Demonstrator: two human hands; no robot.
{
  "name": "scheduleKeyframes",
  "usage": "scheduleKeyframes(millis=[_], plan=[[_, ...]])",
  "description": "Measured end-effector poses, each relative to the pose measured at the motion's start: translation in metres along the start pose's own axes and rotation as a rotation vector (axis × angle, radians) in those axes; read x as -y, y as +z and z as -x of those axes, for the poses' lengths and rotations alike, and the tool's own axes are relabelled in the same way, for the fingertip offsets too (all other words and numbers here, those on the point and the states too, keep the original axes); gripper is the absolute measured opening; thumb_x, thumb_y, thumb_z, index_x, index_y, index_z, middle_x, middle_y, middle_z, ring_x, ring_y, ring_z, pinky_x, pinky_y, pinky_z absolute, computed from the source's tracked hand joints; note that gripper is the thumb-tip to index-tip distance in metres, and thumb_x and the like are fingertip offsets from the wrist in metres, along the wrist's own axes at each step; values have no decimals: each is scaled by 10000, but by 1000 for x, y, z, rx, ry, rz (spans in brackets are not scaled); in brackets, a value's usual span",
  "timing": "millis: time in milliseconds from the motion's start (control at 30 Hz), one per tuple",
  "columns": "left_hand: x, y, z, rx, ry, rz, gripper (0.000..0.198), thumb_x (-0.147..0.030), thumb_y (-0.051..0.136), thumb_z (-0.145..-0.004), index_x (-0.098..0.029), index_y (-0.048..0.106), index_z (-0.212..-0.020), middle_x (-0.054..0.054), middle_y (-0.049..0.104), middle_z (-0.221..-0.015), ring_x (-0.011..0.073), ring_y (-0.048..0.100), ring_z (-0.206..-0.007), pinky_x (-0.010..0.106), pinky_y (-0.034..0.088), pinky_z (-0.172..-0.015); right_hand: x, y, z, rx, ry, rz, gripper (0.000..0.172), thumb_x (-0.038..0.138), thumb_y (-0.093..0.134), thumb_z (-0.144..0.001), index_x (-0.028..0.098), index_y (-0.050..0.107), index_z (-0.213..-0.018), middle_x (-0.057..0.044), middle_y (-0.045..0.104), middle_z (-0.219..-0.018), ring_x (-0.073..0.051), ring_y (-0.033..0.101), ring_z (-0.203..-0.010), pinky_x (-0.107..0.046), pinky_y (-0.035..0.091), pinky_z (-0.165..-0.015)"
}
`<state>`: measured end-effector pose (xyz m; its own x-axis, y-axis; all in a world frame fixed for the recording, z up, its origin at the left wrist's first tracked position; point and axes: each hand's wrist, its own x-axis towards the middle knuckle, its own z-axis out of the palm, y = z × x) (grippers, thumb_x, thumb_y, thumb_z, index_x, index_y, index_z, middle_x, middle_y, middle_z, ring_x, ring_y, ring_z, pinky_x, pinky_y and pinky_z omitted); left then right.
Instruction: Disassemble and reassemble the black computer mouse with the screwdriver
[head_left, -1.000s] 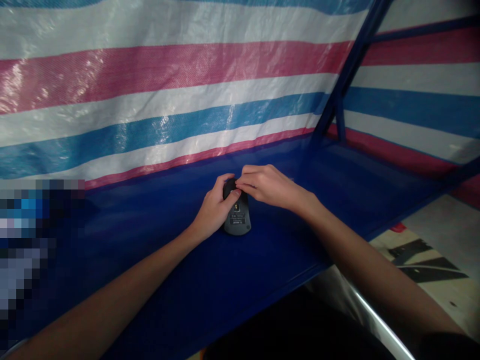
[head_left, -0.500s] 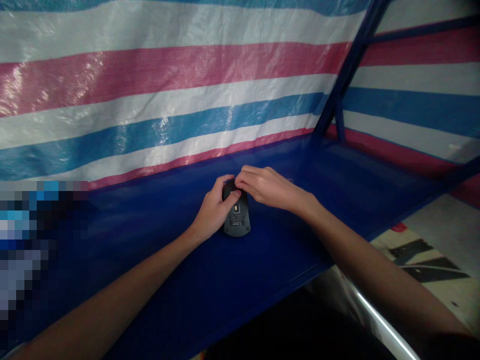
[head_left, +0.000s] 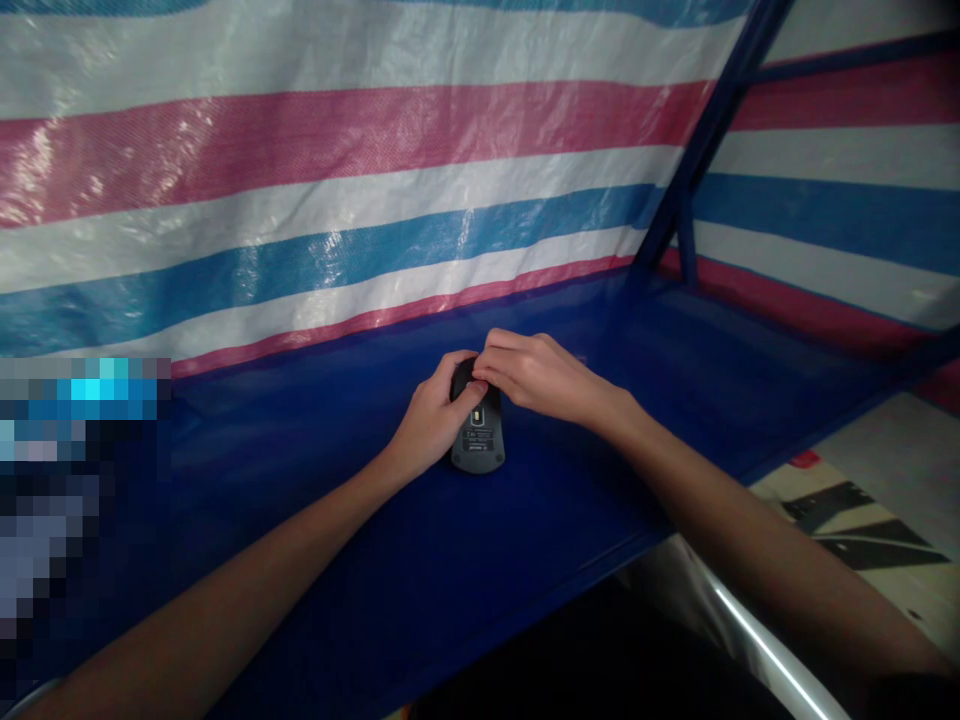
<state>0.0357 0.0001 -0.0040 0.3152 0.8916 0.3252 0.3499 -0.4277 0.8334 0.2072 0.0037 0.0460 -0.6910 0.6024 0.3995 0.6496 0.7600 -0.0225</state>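
A black computer mouse [head_left: 478, 455] shows its underside, with the sensor window and a printed label facing up, above the dark blue surface [head_left: 360, 600]. My left hand [head_left: 437, 410] grips it from the left, fingers around its far end and the thumb across the underside. At the far right edge of the mouse is my right hand [head_left: 529, 372], its fingers bent and pinched together close to my left thumb. Whatever lies between those right fingertips, if anything, is hidden.
Behind the surface hangs a striped plastic sheet [head_left: 337, 220] in red, white and blue. A dark blue frame post [head_left: 686, 170] rises at the back right. A shiny metal tube [head_left: 765, 630] runs below my right forearm. Blurred-out blocks cover the left edge.
The whole view has shifted slightly, so the mouse and my hands appear a little further right. Both hands keep nearly the same hold and pose.
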Motion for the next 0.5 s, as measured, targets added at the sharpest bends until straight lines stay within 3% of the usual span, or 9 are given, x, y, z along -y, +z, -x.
scheduleKeyframes(millis=[267, 500], plan=[[-2, 0, 1, -6, 13, -28, 292, -306, 510, -858, -203, 508, -1131, 39, 634, -1059, 204, 579, -1005, 352, 423, -892, -3, 5, 0, -64, 45, -74, 239, 200, 447, -916, 122, 655, -828, -47, 556, -824, -110, 495, -669, -258, 323, -590], [-2, -2, 2, 15, 45, -53, 316, -313, 523, -850, -216, 505, -1150, 27, 633, -1083, 203, 580, -1016, 337, 435, -877, -6, 4, -6, -120, 194, -356, 91, 173, 597, -814, 129, 640, -747, -12, 577, -736, -98, 511, -667, -236, 354, -626]])
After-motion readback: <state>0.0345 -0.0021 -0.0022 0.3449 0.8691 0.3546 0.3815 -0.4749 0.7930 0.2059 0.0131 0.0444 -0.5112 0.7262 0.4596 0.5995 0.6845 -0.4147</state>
